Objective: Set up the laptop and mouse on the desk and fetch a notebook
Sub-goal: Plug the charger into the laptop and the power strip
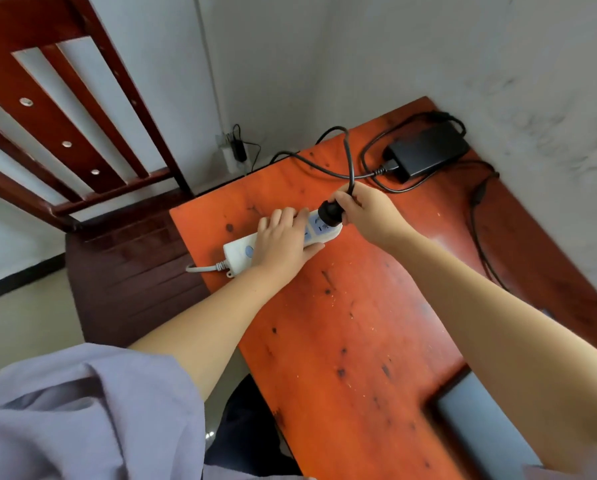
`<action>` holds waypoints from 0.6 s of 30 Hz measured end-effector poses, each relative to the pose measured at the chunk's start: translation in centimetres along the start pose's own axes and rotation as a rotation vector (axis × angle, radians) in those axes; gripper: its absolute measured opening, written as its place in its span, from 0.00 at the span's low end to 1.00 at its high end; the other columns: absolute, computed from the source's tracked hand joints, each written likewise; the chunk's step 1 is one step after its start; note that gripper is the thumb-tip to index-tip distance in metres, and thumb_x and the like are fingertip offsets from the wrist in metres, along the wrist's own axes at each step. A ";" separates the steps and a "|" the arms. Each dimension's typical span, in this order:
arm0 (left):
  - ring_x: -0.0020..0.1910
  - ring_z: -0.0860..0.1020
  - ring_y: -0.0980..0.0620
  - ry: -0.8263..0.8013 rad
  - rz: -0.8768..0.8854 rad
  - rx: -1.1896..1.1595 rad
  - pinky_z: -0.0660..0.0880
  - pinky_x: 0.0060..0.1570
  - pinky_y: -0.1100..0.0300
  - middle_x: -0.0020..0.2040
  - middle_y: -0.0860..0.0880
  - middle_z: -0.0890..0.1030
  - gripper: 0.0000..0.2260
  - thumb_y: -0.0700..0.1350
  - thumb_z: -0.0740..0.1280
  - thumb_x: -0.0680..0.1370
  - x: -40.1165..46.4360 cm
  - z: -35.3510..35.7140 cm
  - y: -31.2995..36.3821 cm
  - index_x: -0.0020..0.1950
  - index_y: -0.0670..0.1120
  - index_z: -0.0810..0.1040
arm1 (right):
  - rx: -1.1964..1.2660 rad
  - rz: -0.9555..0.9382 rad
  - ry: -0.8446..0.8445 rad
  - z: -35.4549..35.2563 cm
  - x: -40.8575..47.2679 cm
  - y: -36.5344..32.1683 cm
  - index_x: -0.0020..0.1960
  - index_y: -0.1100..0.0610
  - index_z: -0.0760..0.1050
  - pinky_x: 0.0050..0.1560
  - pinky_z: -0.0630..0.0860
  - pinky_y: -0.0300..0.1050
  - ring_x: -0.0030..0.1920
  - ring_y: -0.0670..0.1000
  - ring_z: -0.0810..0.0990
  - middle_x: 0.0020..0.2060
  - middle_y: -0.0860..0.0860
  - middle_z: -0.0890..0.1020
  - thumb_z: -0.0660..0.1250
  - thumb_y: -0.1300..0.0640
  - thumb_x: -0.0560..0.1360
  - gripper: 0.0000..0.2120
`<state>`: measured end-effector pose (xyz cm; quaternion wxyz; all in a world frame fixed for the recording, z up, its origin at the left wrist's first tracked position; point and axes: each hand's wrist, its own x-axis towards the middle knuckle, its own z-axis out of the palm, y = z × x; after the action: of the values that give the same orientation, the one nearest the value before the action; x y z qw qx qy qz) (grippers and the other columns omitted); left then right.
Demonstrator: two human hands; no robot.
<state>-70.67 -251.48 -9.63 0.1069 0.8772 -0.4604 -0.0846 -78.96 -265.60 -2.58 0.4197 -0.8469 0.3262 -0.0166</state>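
A white power strip [241,249] lies near the far left corner of the orange-red desk [352,323]. My left hand [283,237] presses flat over its middle and holds it down. My right hand [366,211] grips a black plug [328,213] that sits at the strip's end socket. The plug's black cable [349,150] loops back to a black power adapter [425,150] at the desk's far right corner. A grey laptop [477,420] shows partly at the near right edge, under my right forearm. No mouse or notebook is in view.
A dark red wooden chair [82,140] stands left of the desk, its seat against the desk edge. A wall socket with a plugged charger [236,150] sits behind the desk. Another black cable [477,220] runs along the right wall.
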 end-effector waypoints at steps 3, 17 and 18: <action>0.60 0.70 0.44 0.011 0.011 0.018 0.65 0.58 0.51 0.60 0.45 0.74 0.30 0.62 0.59 0.76 0.0 0.0 -0.1 0.72 0.45 0.64 | -0.021 -0.031 -0.021 0.0 0.3 0.1 0.46 0.51 0.75 0.33 0.71 0.25 0.31 0.37 0.75 0.34 0.44 0.78 0.57 0.54 0.79 0.09; 0.61 0.70 0.44 0.003 0.018 0.040 0.65 0.58 0.51 0.61 0.44 0.73 0.29 0.60 0.58 0.77 0.0 -0.2 0.0 0.72 0.45 0.63 | -0.243 -0.182 -0.054 1.0 -0.1 -0.6 0.49 0.59 0.75 0.38 0.69 0.33 0.43 0.53 0.77 0.45 0.54 0.81 0.57 0.56 0.79 0.10; 0.61 0.70 0.44 0.004 0.017 0.034 0.65 0.59 0.51 0.61 0.44 0.73 0.29 0.60 0.58 0.77 0.0 -0.2 0.0 0.72 0.45 0.63 | -0.248 -0.192 -0.026 1.2 -0.3 -0.4 0.50 0.59 0.75 0.38 0.69 0.33 0.43 0.53 0.76 0.45 0.54 0.81 0.57 0.57 0.79 0.09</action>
<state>-70.63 -251.44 -9.43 0.0934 0.8750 -0.4692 -0.0739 -78.60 -264.39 -3.00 0.3126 -0.9197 0.2376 -0.0053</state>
